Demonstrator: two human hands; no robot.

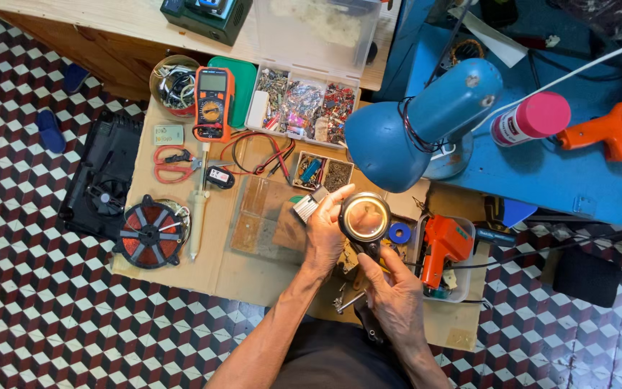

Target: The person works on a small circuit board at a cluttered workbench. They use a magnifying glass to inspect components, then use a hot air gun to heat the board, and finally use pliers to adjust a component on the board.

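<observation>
Fingers of the left hand point(325, 234) are curled around the rim of a round black-framed magnifying glass point(365, 217). Its black handle, running down toward the body, is pinched by the right hand point(397, 292) above the cardboard-covered bench point(181, 277).

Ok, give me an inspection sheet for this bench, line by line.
Surface: cardboard sheet over a patterned tile floor.
Job's things: magnifying glass, held over a small part that I cannot make out.
Clutter: orange multimeter, red scissors, copper coil, parts box, blue lamp, pink-capped spray can, orange tool.
Grippers: left hand at the lens rim; right hand on the handle.
Cables: red and black test leads.
Surroundings: blue bench, wooden table.
</observation>
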